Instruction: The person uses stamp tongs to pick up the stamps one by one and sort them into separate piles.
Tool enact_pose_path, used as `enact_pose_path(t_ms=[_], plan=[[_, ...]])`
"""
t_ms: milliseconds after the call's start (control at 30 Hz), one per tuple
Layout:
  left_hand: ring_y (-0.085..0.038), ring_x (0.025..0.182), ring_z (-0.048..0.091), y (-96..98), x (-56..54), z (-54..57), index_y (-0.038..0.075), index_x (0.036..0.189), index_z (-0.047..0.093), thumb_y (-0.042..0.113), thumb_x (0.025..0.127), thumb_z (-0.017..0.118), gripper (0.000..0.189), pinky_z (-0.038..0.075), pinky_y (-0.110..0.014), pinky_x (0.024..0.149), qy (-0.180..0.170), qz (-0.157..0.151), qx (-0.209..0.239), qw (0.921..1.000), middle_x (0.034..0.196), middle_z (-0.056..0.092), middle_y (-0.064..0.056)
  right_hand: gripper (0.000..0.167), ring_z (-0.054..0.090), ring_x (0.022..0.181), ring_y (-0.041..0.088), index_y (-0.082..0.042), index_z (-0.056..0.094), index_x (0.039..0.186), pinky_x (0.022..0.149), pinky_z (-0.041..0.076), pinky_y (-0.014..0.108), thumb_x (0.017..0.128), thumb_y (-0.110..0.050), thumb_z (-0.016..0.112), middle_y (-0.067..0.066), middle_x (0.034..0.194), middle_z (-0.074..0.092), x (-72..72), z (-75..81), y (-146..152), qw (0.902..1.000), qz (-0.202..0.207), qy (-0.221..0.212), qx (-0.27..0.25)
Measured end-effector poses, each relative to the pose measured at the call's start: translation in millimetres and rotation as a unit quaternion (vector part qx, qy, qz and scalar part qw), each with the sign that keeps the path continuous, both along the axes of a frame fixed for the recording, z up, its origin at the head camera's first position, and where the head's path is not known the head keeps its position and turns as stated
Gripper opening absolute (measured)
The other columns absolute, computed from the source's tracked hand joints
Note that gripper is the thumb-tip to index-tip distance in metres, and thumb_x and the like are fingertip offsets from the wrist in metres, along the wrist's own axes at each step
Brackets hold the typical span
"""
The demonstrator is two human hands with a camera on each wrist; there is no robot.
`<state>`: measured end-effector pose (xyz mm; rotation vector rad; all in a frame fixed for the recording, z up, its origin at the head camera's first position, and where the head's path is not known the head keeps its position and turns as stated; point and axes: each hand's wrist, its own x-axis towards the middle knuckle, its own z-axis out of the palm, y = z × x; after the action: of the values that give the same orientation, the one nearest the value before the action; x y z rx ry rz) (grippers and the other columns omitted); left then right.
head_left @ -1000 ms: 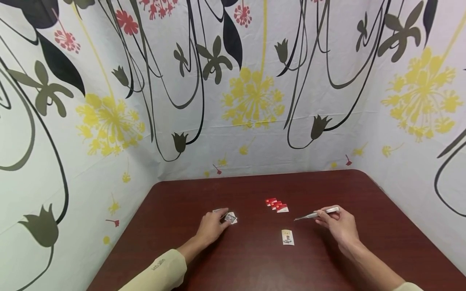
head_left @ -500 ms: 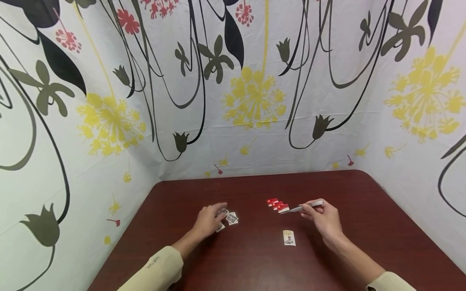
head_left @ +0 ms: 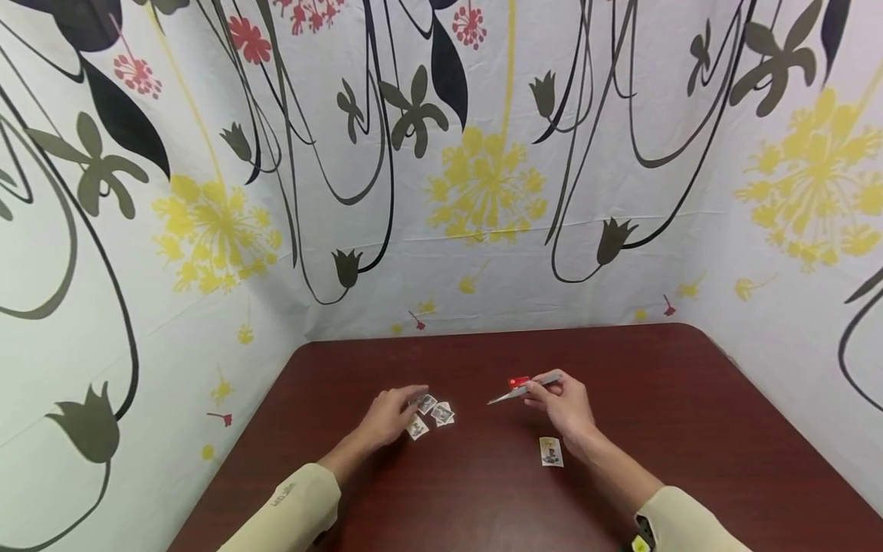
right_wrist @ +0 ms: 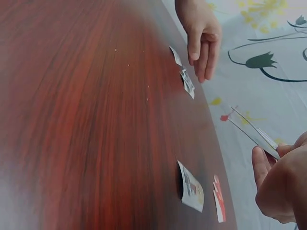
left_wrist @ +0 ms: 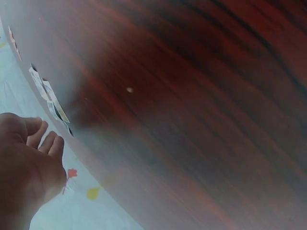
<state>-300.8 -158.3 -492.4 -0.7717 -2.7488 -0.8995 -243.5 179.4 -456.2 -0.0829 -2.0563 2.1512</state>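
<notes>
"What are you gripping right now?"

"I'm pinching the tweezers point(head_left: 510, 395) in my right hand point(head_left: 562, 402). The prongs are standing apart, and nothing is showing between the tips. My left hand point(head_left: 388, 416) is keeping its fingers loosely bent beside the stamps point(head_left: 442, 413), pinching nothing."

"And where's everything lying?"

"The stamps are lying grouped, two of them overlapping, nearer the left edge of the tabletop point(head_left: 441, 498) than its right. A lone stamp point(head_left: 551, 451) is lying near the middle, closer to the near edge. Red slips point(head_left: 518, 381) are lying towards the far edge."

"What's worrying you?"

"Overlap, mainly: if I'm pinching too deep, two could be coming up together. Blunt pressure from the tips could be creasing a corner, and dragging left fingers could be scattering the group. My right wrist is hanging close to that lone stamp, so dipping it might be nudging it."

"Anything you're missing?"

"My right hand is covering most of the red slips. The left-wrist view is showing the stamps nearly edge-on, so I can't fairly say whether my left fingertips are touching any. The near edge is falling outside the view."
</notes>
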Motion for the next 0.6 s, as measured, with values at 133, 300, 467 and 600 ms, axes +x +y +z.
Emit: enact_pose_path(t_ms=[133, 300, 467, 600], plan=[[-0.028, 0.128, 0.065, -3.5, 1.5, -0.2, 0.005, 0.145, 0.065, 0.002, 0.101, 0.068, 0.044, 0.052, -0.050, 0.104, -0.027, -0.015, -0.006, 0.9995, 0.141, 0.069, -0.009, 0.021, 0.078, 0.093, 0.025, 0.012, 0.062, 0.118, 0.087, 0.062, 0.041, 0.104, -0.003, 0.068, 0.026, 0.114, 0.074, -4.0, -1.0, -13, 0.9999, 0.006, -0.010, 0.005], [-0.031, 0.132, 0.062, -6.5, 4.2, -1.4, 0.005, 0.148, 0.062, 0.005, 0.101, 0.070, 0.047, 0.049, -0.052, 0.108, -0.034, -0.024, -0.016, 0.9990, 0.142, 0.068, -0.011, 0.018, 0.078, 0.090, 0.025, 0.012, 0.063, 0.114, 0.088, 0.062, 0.045, 0.101, 0.001, 0.069, 0.026, 0.112, 0.075, -10.1, -4.2, -30, 0.9998, 0.011, -0.007, -0.012], [-0.029, 0.136, 0.059, -10.0, 5.8, -2.8, 0.004, 0.149, 0.061, 0.001, 0.102, 0.065, 0.047, 0.048, -0.052, 0.110, -0.041, -0.036, -0.014, 0.9984, 0.145, 0.065, -0.011, 0.015, 0.078, 0.090, 0.027, 0.012, 0.063, 0.110, 0.086, 0.062, 0.046, 0.101, 0.002, 0.070, 0.026, 0.107, 0.076, -16.2, -8.9, -44, 0.9996, 0.017, -0.005, -0.022], [-0.024, 0.132, 0.059, -13.0, 7.2, -3.8, 0.007, 0.151, 0.059, 0.001, 0.103, 0.062, 0.048, 0.049, -0.051, 0.107, -0.049, -0.039, -0.022, 0.9978, 0.148, 0.064, -0.010, 0.012, 0.078, 0.088, 0.027, 0.011, 0.063, 0.107, 0.087, 0.061, 0.048, 0.100, 0.005, 0.070, 0.027, 0.106, 0.076, -19.5, -11.0, -55, 0.9994, 0.018, -0.006, -0.030]])
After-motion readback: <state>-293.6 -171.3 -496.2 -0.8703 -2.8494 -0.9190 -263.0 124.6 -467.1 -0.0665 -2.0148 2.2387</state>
